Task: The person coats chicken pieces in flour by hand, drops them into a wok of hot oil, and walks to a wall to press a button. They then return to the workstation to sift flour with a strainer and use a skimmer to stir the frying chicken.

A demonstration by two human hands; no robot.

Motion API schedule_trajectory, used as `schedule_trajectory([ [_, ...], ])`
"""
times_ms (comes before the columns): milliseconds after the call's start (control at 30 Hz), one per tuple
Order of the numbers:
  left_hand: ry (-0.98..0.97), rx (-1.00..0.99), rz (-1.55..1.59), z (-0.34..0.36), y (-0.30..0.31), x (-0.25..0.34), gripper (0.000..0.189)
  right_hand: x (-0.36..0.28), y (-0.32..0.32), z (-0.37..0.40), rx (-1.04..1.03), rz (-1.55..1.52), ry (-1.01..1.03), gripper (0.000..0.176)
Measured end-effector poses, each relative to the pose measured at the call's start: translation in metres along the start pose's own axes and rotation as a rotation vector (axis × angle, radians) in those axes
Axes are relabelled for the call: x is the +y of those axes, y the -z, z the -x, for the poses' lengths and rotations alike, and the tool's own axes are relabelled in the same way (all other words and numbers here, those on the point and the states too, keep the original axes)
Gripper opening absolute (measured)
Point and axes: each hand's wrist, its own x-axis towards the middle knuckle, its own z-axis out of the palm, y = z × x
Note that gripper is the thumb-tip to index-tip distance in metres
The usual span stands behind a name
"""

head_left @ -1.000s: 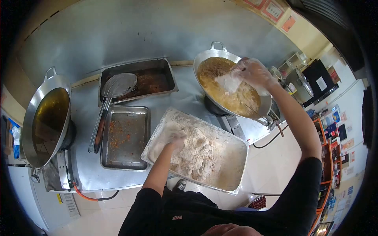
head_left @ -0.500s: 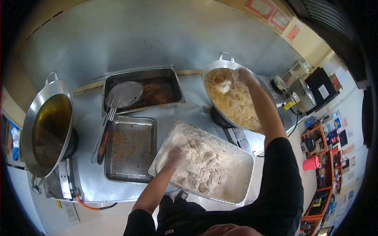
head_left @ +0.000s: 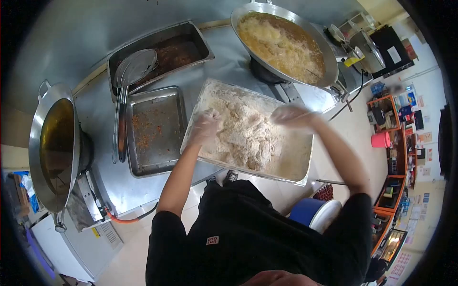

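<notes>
A metal tray holds flour and several floured lumps. My left hand, in a clear glove dusted with flour, is over the tray's left part with its fingers curled at the edge of the flour; what they hold, if anything, is hidden. Above the tray's upper right side, my right hand is smeared by motion, so its fingers cannot be made out. Past the tray's far side, a large pan holds bubbling oil with pieces frying in it.
At left stands a second pan of dark, still oil. A shallow tray with crumbs lies beside a deep dark tray with two strainers across it. A blue tub stands on the floor at lower right.
My right hand has come back from over the frying pan to the flour tray. My left hand stays at the tray's left part. The view has shifted, showing more of the floor.
</notes>
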Motion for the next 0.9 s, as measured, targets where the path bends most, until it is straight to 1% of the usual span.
schedule_trajectory([
  [33,0.083,-0.106,0.145,-0.002,0.004,0.002,0.024,0.031,-0.034,-0.043,-0.058,0.185,0.029,0.045],
  [67,0.075,-0.051,0.285,-0.001,0.003,0.002,0.028,0.088,-0.090,-0.093,0.112,-0.013,0.062,0.050],
  [100,0.064,0.007,0.425,0.001,-0.004,-0.003,0.032,0.087,-0.098,-0.106,0.107,-0.155,-0.054,0.052],
  [133,0.050,0.064,0.562,-0.001,-0.011,-0.008,0.036,0.138,-0.149,-0.167,0.331,-0.407,0.303,0.049],
  [167,0.193,0.051,0.628,-0.014,-0.028,-0.025,0.038,0.102,-0.152,-0.163,0.275,-0.944,0.159,0.048],
  [200,0.335,0.036,0.691,-0.034,-0.052,-0.050,0.040,0.107,-0.157,-0.191,0.306,-0.423,0.022,0.056],
  [267,0.498,-0.065,0.839,-0.041,-0.053,-0.051,0.048,-0.008,-0.121,-0.123,0.436,-0.104,-0.046,0.068],
  [333,0.531,-0.228,1.008,-0.025,-0.026,-0.005,0.062,-0.001,-0.130,-0.156,0.369,0.188,0.071,0.056],
  [367,0.563,-0.192,0.979,-0.047,-0.055,-0.032,0.061,0.005,-0.138,-0.171,0.324,0.257,0.086,0.056],
  [400,0.609,-0.187,0.948,-0.047,-0.061,-0.024,0.064,0.009,-0.145,-0.184,0.281,0.324,0.105,0.055],
  [467,0.691,-0.181,0.884,-0.049,-0.072,0.003,0.070,0.013,-0.144,-0.206,0.188,0.322,0.061,0.063],
  [500,0.626,-0.227,1.025,-0.063,-0.093,-0.008,0.073,0.015,-0.143,-0.212,0.151,0.320,0.074,0.064],
  [533,0.559,-0.274,1.163,-0.082,-0.124,-0.035,0.075,0.017,-0.145,-0.216,0.112,0.317,0.086,0.065],
  [567,0.491,-0.322,1.301,-0.091,-0.142,-0.050,0.078,0.019,-0.149,-0.219,0.073,0.313,0.098,0.065],
  [600,0.573,-0.344,1.294,-0.089,-0.130,-0.037,0.076,0.027,-0.161,-0.232,0.118,0.264,0.077,0.067],
  [633,0.656,-0.366,1.284,-0.079,-0.107,-0.010,0.075,0.041,-0.181,-0.250,0.162,0.214,0.056,0.068],
  [667,0.739,-0.387,1.275,-0.072,-0.094,0.005,0.073,0.045,-0.184,-0.250,0.252,0.147,0.078,0.067],
  [700,0.653,-0.329,1.166,-0.071,-0.091,0.002,0.074,0.048,-0.187,-0.250,0.341,0.081,0.106,0.066],
  [767,0.490,-0.220,0.945,-0.062,-0.087,-0.015,0.074,0.038,-0.177,-0.214,0.605,-0.096,0.247,0.060],
  [833,0.301,-0.185,0.888,-0.054,-0.084,-0.034,0.069,0.043,-0.163,-0.164,0.505,-0.466,0.254,0.054],
  [867,0.228,-0.177,0.851,-0.051,-0.081,-0.045,0.066,0.043,-0.155,-0.145,0.464,-0.447,0.211,0.052],
  [900,0.179,-0.182,0.751,-0.049,-0.078,-0.055,0.064,0.042,-0.146,-0.125,0.422,-0.425,0.169,0.049],
])
